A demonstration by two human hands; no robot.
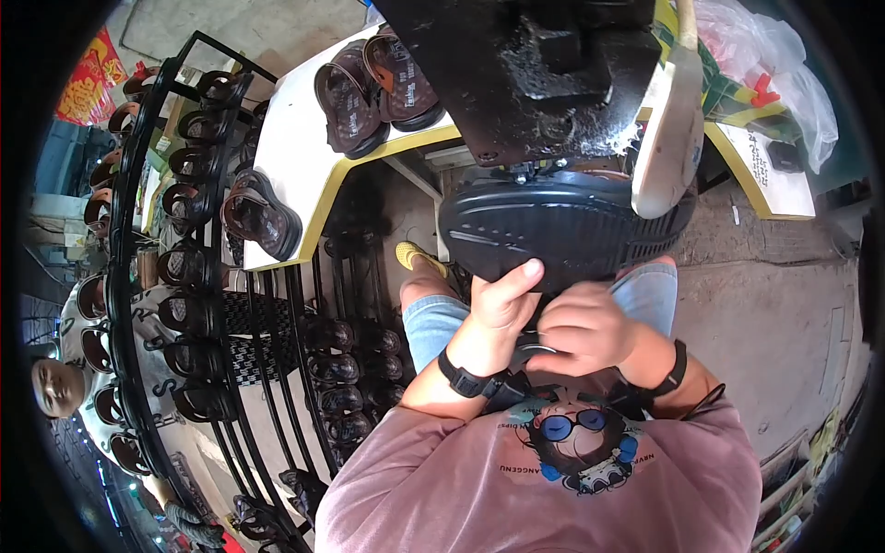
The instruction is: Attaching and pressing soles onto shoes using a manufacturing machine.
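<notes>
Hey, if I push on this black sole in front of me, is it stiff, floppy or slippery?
The black sole probably bends only slightly: it looks thick and shows no sag. Its glossy face may be slippery, though the grooves near its right end could add grip.

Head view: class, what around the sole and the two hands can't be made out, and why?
In the head view:
Left hand: fingers mostly hidden behind the black sole.
Right hand: blurred; curled fingers hide whether it grips anything.
Sole's far side: turned away.
Black machine part: cut off by the top edge.
</notes>
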